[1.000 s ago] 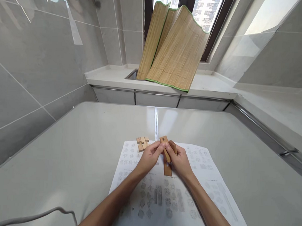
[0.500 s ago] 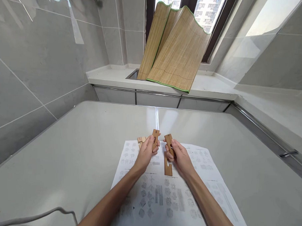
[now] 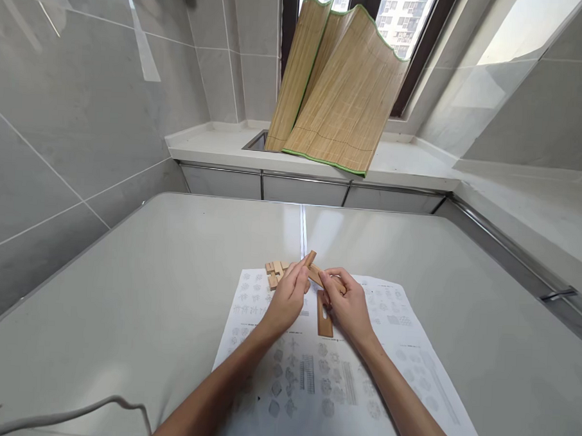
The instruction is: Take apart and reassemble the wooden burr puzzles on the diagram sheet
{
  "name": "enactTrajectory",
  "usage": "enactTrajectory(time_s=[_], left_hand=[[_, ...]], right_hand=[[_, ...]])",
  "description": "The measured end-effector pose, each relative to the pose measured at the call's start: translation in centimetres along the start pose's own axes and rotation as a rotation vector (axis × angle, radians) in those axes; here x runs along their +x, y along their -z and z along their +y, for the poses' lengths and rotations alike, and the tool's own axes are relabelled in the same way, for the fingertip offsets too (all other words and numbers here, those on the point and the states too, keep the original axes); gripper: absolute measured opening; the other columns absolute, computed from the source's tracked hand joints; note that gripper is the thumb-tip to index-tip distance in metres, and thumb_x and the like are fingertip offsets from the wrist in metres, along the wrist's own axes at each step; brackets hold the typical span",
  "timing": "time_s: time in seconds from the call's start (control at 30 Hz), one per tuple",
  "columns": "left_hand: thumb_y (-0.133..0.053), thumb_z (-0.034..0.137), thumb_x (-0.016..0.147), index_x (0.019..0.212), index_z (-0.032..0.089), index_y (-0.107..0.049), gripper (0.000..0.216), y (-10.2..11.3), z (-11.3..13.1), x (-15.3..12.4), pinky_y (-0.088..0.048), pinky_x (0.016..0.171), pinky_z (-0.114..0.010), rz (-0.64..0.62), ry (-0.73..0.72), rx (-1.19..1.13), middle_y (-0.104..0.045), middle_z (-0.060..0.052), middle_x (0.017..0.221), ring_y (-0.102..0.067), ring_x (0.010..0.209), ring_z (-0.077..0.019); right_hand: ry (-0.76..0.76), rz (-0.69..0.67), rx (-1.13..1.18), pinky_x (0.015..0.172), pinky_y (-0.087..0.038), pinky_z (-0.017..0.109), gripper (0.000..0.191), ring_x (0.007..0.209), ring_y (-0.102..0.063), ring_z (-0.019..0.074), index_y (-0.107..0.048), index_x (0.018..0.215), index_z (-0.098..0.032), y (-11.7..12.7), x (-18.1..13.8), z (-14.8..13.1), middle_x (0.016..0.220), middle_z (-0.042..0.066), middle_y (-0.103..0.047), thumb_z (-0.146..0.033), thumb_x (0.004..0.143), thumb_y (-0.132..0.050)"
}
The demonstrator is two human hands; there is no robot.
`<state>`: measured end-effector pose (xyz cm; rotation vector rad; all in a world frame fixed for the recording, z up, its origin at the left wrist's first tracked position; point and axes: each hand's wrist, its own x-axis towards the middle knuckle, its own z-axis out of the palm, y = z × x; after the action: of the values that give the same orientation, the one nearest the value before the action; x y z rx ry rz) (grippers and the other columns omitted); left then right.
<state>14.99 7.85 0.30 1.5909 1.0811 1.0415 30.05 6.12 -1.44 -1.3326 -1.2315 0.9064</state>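
Observation:
My left hand [image 3: 287,298] is closed on a flat wooden puzzle piece [image 3: 309,260] that points up and to the right. My right hand [image 3: 347,305] pinches a second wooden piece [image 3: 317,275], and the two pieces meet between my fingertips. A third slotted wooden piece [image 3: 324,320] lies flat on the printed instruction sheet [image 3: 342,374] just below my hands. An assembled cluster of pale wooden blocks [image 3: 275,271] rests on the table at the sheet's top left corner, beside my left hand.
The sheet lies on a grey table [image 3: 148,289] with a seam down its middle. A white cable [image 3: 70,414] crosses the near left corner. Behind the table is a white ledge with a bamboo mat [image 3: 335,91] leaning against the window. Tiled walls stand left and right.
Half a second ago my hands held the two pieces apart and upright. Now they have come together, with the pieces tilted and touching.

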Motion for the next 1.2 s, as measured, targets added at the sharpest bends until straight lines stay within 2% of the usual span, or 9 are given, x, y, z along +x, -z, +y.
enactTrajectory(time_s=[0.1,0.2,0.27,0.47,0.73,1.2], left_hand=[[-0.032,0.044,0.11,0.154,0.027,-0.046,0.049,-0.1,-0.3,-0.1,-0.052,0.101,-0.039,-0.006,-0.037,0.062,-0.067,-0.008,0.125,-0.064,0.111,-0.023],[-0.037,0.031,0.108,0.157,0.027,-0.042,0.05,-0.2,-0.6,-0.1,-0.039,0.121,-0.045,-0.008,-0.093,0.124,-0.051,-0.006,0.157,-0.045,0.145,-0.0259],[-0.038,0.022,0.105,0.158,0.026,-0.04,0.053,-0.1,-0.8,0.0,-0.03,0.127,-0.047,-0.022,-0.108,0.156,-0.043,-0.005,0.163,-0.036,0.153,-0.0249],[-0.036,0.014,0.101,0.159,0.022,-0.035,0.059,0.0,-1.4,0.1,-0.029,0.129,-0.047,-0.061,-0.113,0.236,-0.041,-0.008,0.164,-0.035,0.153,-0.0244],[-0.036,0.017,0.104,0.16,0.027,-0.034,0.058,0.3,-1.9,0.0,-0.033,0.126,-0.046,-0.073,-0.148,0.269,-0.043,-0.007,0.162,-0.039,0.151,-0.0244],[-0.037,0.017,0.103,0.158,0.026,-0.039,0.056,0.6,-1.4,0.1,-0.033,0.126,-0.045,-0.079,-0.123,0.281,-0.047,-0.006,0.161,-0.041,0.15,-0.0238]], right_hand=[[0.031,0.007,-0.057,0.051,-0.037,0.026,0.043,0.049,-0.045,0.0146,-0.065,0.085,-0.023,0.1,-0.1,0.1,0.053,-0.007,-0.048,-0.065,0.093,-0.061],[0.045,0.006,-0.091,0.049,-0.037,0.025,0.041,0.049,-0.045,0.0144,-0.066,0.087,-0.024,0.1,-0.2,0.0,0.054,-0.007,-0.049,-0.064,0.094,-0.06],[0.043,0.001,-0.088,0.048,-0.038,0.025,0.042,0.047,-0.045,0.0141,-0.066,0.088,-0.023,0.2,-0.3,-0.1,0.054,-0.007,-0.05,-0.064,0.094,-0.06],[0.05,-0.024,-0.105,0.048,-0.039,0.025,0.04,0.045,-0.05,0.0138,-0.066,0.087,-0.024,0.4,-0.2,-0.1,0.053,-0.007,-0.055,-0.062,0.094,-0.06],[0.056,-0.069,-0.121,0.049,-0.038,0.025,0.036,0.045,-0.049,0.0139,-0.065,0.087,-0.025,0.7,-0.3,-0.6,0.054,-0.006,-0.058,-0.059,0.097,-0.057],[0.075,-0.094,-0.151,0.052,-0.037,0.024,0.036,0.045,-0.049,0.0135,-0.064,0.088,-0.025,0.7,-0.2,-0.3,0.053,-0.007,-0.058,-0.059,0.097,-0.057]])
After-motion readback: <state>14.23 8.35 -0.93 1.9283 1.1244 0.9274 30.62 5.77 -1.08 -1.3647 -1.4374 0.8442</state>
